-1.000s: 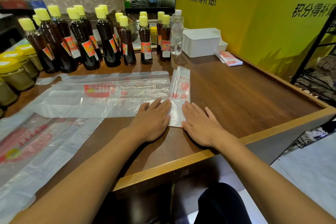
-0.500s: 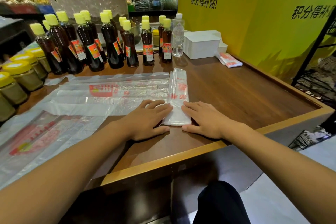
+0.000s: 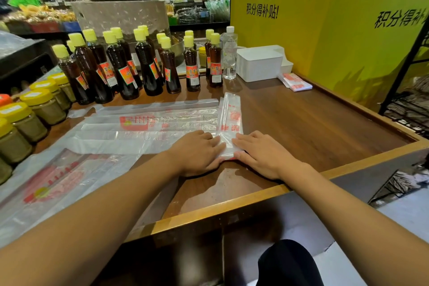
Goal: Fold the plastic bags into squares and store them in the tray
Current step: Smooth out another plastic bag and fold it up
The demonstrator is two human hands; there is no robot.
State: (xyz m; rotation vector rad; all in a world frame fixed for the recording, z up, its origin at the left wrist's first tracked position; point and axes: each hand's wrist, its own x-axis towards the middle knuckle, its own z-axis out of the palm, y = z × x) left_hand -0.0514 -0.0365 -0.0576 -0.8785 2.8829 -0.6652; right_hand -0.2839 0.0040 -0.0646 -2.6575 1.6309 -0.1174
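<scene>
Where the table (image 3: 313, 127) meets the yellow wall sits a white tray (image 3: 258, 65), contents not visible from this angle; a small folded stack (image 3: 296, 82) lies just beside it. Bottles (image 3: 148, 62) with yellow caps, about a dozen, dark liquid inside; one clear bottle (image 3: 229, 53). Jars (image 3: 34, 109) at left, yellow lids, olive-brown contents, at least six.

Bags: one folded strip (image 3: 231, 121) running away from the person, a flat bag (image 3: 148, 127) spread to its left, another bag (image 3: 46, 183) nearer.

Left hand (image 3: 197, 152) palm down, fingers straight and together, pressing the strip's near end. Right hand (image 3: 262, 153) likewise flat, fingers touching the strip's right edge. Neither hand clasps anything.
</scene>
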